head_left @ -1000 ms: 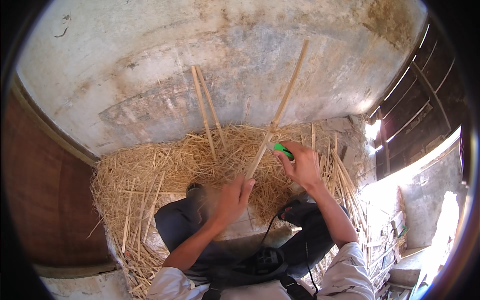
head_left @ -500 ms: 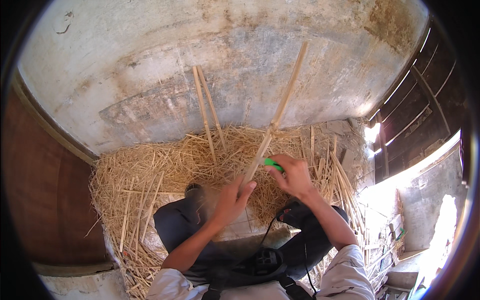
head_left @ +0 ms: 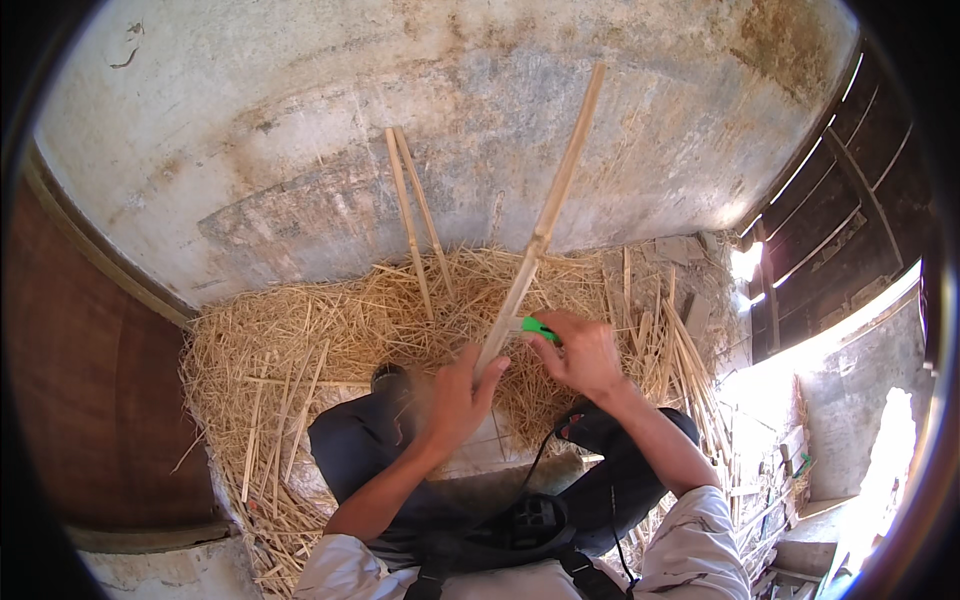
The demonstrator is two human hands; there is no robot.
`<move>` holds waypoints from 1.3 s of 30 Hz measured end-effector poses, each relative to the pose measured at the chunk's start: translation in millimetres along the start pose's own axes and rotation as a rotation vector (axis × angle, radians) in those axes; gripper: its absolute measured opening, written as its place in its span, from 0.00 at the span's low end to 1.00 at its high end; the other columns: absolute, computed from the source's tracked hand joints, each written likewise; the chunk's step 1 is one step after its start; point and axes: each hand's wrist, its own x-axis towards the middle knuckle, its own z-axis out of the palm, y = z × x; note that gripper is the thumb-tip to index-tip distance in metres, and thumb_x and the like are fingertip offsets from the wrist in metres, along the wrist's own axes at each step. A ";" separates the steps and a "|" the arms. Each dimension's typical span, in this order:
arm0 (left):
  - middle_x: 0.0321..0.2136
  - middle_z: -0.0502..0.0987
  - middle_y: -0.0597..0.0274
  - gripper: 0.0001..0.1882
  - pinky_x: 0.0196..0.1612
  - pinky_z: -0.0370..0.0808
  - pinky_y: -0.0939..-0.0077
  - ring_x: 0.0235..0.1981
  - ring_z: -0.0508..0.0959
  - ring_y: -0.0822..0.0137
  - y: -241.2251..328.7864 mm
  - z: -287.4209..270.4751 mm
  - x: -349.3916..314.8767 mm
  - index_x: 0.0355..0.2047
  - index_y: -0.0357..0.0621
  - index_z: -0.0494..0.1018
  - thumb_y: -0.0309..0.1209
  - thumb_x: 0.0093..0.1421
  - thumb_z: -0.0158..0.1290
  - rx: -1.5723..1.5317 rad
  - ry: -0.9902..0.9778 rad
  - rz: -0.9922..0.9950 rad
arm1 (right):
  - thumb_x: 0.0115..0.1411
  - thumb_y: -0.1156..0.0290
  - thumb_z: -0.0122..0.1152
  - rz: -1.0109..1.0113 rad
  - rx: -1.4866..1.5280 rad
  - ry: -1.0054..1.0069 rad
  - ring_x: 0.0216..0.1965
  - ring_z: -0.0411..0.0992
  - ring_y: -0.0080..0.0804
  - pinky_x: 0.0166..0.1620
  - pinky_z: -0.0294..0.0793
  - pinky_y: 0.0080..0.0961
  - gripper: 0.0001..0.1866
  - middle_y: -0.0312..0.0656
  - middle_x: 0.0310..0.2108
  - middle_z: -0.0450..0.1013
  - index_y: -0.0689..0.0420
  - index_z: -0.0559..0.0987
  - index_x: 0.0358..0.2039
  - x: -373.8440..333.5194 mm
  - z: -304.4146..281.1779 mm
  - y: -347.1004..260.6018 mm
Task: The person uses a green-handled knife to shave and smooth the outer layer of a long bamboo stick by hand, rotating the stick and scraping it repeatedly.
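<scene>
A long bamboo strip (head_left: pixel 560 190) slants up and away from my left hand (head_left: pixel 460 395), whose fingers are closed round its lower end. The strip has a node partway along, and its far end rises in front of the wall. My right hand (head_left: pixel 585 355) grips a green-handled knife (head_left: pixel 540 328). Its thin blade meets the right edge of the strip, just above my left hand. Part of the handle is hidden by my right fingers.
Pale shavings (head_left: pixel 310 310) cover the floor around my legs. Two bamboo strips (head_left: pixel 407 215) lean on the stained wall (head_left: pixel 300 120) ahead. More loose strips (head_left: pixel 690 370) lie to the right, others (head_left: pixel 285 420) to the left. A brown panel (head_left: pixel 110 370) stands at far left.
The bamboo strip has shifted slightly left and upward, standing a little steeper. Both hands have moved slightly; the knife is still against the strip.
</scene>
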 end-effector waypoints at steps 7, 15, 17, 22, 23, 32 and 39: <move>0.17 0.73 0.46 0.17 0.22 0.67 0.53 0.17 0.76 0.44 3.7 1.3 -0.9 0.39 0.39 0.71 0.42 0.75 0.57 -0.005 0.031 0.035 | 0.65 0.59 0.73 0.048 -0.007 0.013 0.26 0.82 0.45 0.30 0.80 0.37 0.14 0.43 0.35 0.84 0.54 0.88 0.45 8.6 -11.0 -3.9; 0.16 0.72 0.53 0.16 0.23 0.68 0.65 0.16 0.73 0.66 6.4 2.9 -1.3 0.38 0.36 0.72 0.38 0.74 0.60 0.039 0.048 0.036 | 0.66 0.57 0.72 0.026 -0.047 0.077 0.24 0.81 0.43 0.27 0.77 0.37 0.13 0.41 0.31 0.83 0.50 0.87 0.45 11.7 -14.1 5.2; 0.16 0.72 0.52 0.17 0.23 0.68 0.64 0.16 0.73 0.64 5.9 5.6 -1.8 0.37 0.36 0.72 0.39 0.74 0.60 0.030 0.049 0.040 | 0.67 0.58 0.71 0.030 -0.036 0.106 0.24 0.81 0.44 0.28 0.78 0.38 0.12 0.42 0.31 0.83 0.51 0.88 0.44 11.9 -12.9 10.1; 0.16 0.73 0.47 0.17 0.21 0.67 0.56 0.15 0.75 0.48 9.2 7.8 -8.9 0.39 0.38 0.70 0.40 0.75 0.58 0.009 0.003 0.068 | 0.68 0.58 0.70 0.187 -0.173 0.067 0.26 0.80 0.46 0.30 0.77 0.41 0.13 0.46 0.28 0.82 0.52 0.90 0.43 21.5 -32.5 26.2; 0.16 0.72 0.48 0.17 0.21 0.67 0.56 0.15 0.75 0.49 11.4 8.5 -9.5 0.39 0.38 0.71 0.40 0.75 0.58 0.004 -0.004 0.068 | 0.68 0.57 0.69 0.176 -0.132 0.104 0.25 0.80 0.47 0.30 0.76 0.41 0.13 0.48 0.27 0.81 0.52 0.91 0.44 21.3 -32.7 29.1; 0.18 0.72 0.62 0.13 0.24 0.66 0.69 0.18 0.71 0.69 2.4 12.8 -6.2 0.41 0.39 0.74 0.38 0.75 0.57 -0.149 -0.128 -0.026 | 0.74 0.54 0.64 0.424 0.264 0.019 0.23 0.70 0.34 0.32 0.71 0.38 0.20 0.49 0.21 0.74 0.59 0.88 0.49 20.0 -34.5 55.3; 0.21 0.74 0.66 0.13 0.27 0.68 0.74 0.22 0.72 0.78 3.7 11.3 -3.7 0.44 0.40 0.76 0.38 0.76 0.57 -0.186 -0.148 -0.073 | 0.73 0.60 0.63 0.241 0.133 0.014 0.25 0.77 0.45 0.34 0.75 0.41 0.17 0.52 0.28 0.78 0.61 0.86 0.48 20.3 -36.1 33.9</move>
